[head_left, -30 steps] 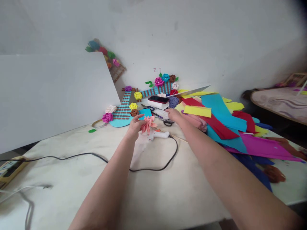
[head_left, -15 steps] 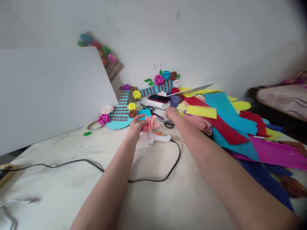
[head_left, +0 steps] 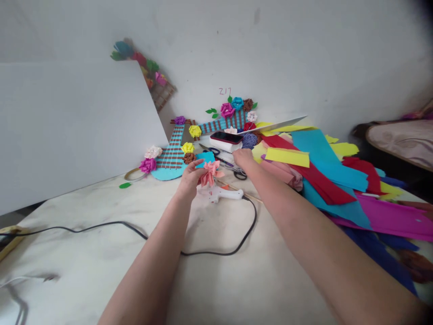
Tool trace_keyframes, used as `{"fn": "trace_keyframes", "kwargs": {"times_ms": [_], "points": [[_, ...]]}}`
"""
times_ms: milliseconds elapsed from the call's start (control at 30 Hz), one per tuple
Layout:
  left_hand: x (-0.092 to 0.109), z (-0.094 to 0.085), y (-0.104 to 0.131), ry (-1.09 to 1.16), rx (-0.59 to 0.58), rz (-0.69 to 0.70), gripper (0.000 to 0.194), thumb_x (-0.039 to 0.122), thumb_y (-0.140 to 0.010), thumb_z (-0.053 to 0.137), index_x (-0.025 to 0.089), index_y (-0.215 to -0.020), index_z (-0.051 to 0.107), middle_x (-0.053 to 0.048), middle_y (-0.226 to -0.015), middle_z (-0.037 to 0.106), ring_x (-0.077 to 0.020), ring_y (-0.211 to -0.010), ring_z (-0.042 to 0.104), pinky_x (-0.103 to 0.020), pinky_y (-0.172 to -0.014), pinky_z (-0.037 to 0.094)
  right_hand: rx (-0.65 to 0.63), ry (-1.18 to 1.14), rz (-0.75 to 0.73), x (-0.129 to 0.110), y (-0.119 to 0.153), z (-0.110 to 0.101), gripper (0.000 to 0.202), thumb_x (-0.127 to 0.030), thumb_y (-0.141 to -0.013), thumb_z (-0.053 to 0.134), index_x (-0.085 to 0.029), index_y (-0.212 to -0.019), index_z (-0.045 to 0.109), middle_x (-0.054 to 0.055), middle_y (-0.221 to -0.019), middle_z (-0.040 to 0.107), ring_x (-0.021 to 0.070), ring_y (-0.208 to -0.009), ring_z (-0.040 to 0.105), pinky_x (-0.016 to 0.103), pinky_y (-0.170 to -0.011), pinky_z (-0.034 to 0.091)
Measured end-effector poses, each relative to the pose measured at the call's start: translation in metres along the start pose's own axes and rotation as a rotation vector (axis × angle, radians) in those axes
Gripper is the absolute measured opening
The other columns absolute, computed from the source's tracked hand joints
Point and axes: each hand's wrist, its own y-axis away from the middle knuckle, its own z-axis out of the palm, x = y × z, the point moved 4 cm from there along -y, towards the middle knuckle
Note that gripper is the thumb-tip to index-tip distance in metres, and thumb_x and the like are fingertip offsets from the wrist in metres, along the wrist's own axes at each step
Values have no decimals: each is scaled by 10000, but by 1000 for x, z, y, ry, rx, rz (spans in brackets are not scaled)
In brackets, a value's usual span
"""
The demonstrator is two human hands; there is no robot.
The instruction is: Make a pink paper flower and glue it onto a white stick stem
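Pinching the pink flower [head_left: 210, 173] near the glue gun [head_left: 227, 194], our left hand [head_left: 190, 179] should press lightly, uncrushing; we cannot tell whether our right hand [head_left: 242, 157], beside the scissors [head_left: 241, 178], grips anything.

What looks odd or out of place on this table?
A lone green leaf lies on the table near the white board; it looks stray, since other green leaves sit with flowers by the wall. The coloured paper is heaped untidily on the right. No spill or damage is plain.
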Motion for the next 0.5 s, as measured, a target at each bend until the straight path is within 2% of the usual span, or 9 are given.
{"fn": "trace_keyframes", "kwargs": {"times_ms": [200,333,400,500], "points": [[-1,-1,-2,25,5,-15,668,248,-475,754,145,-1112,581,32,-635,592,-95,-492,519,-221,-489,353,20,41,32,5,6,1,325,-170,-851,511,-90,-1119,676,240,-1109,665,308,-1105,595,400,-918,434],[1,-1,-2,37,15,-15,645,220,-478,735,144,-1101,583,33,-617,585,-97,-484,519,-217,-481,351,133,88,23,2,12,-5,328,-104,-862,442,-89,-1067,699,227,-1157,645,336,-1207,498,440,-965,391],[1,-2,-1,41,21,-15,632,213,-474,732,146,-1086,588,37,-606,574,-98,-486,517,-216,-480,349,168,65,53,1,14,-8,339,-93,-868,421,-86,-1064,698,220,-1138,653,326,-1164,531,418,-929,415],[0,-4,0,37,29,-15,618,212,-472,727,151,-1072,590,34,-614,573,-108,-506,529,-220,-494,359,104,-42,117,3,18,-9,327,-157,-894,434,-75,-1084,686,232,-1091,667,308,-1049,613,379,-841,457]]}}
